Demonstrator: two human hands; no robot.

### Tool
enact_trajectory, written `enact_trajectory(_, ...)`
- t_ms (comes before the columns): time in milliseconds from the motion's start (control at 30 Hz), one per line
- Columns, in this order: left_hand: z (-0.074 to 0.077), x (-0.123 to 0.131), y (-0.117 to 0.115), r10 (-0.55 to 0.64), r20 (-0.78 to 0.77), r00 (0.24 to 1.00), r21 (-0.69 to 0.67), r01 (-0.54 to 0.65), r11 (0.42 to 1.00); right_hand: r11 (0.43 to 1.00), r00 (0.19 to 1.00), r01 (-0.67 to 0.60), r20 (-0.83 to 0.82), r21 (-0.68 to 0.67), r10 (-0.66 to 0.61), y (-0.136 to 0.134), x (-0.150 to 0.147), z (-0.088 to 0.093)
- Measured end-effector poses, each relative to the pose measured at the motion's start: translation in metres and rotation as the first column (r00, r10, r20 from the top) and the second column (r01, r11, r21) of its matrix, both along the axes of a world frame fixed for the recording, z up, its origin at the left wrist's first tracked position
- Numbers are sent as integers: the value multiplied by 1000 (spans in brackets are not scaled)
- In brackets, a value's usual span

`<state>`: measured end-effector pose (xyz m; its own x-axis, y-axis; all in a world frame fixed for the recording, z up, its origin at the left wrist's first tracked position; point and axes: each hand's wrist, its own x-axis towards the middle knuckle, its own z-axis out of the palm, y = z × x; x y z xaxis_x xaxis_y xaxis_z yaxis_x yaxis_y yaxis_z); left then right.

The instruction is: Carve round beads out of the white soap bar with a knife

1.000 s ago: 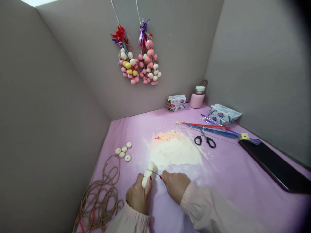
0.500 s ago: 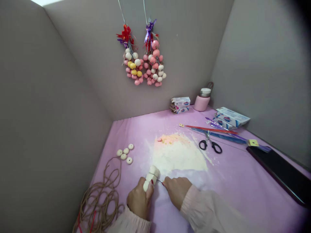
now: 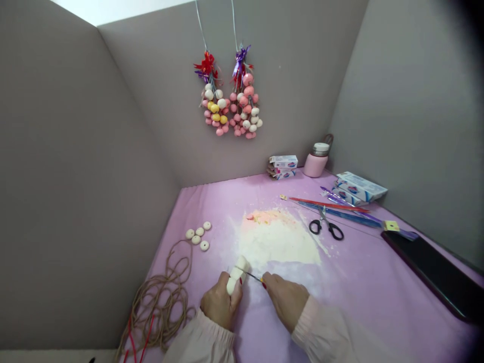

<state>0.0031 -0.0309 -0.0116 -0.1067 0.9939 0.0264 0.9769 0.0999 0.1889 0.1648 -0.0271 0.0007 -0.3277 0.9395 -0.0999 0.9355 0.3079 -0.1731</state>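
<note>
- My left hand has its fingers curled round a white soap stick, pinching it near its lower end; the stick lies on the pink cloth at the near edge of the powder, its far tip pointing away from me.
- My right hand has thumb and forefinger pressed together on a thin blade; its tip meets the stick crosswise near the upper end.
- I judge the step in hand to be slicing a short piece off the stick; the next move calls for steady downward pressure with the blade kept square, and for the left hand to hold the stick from rolling.
- Just beyond lies a spread of white powder, tinged pink and yellow at its far end; four small white discs sit to the left, near a coil of brown cord.
- Further right lie black-handled scissors, long red and blue strips, and a dark flat tray.
- At the back stand small boxes, a pink flask and more boxes; they carry a blue and red logo, but I cannot read the writing.
- Two bead clusters hang on the wall.
</note>
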Motion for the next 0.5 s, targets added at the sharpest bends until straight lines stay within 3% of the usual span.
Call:
enact_trajectory(167, -1, -1, 0, -13, 28, 1000, 3, 13, 1000, 1000, 1000, -9, -8, 15, 9, 5, -4, 2)
enact_trajectory(500, -6, -3, 3, -8, 48, 999, 2, 8, 1000, 993, 990, -63, 132, 103, 49, 10, -12, -13)
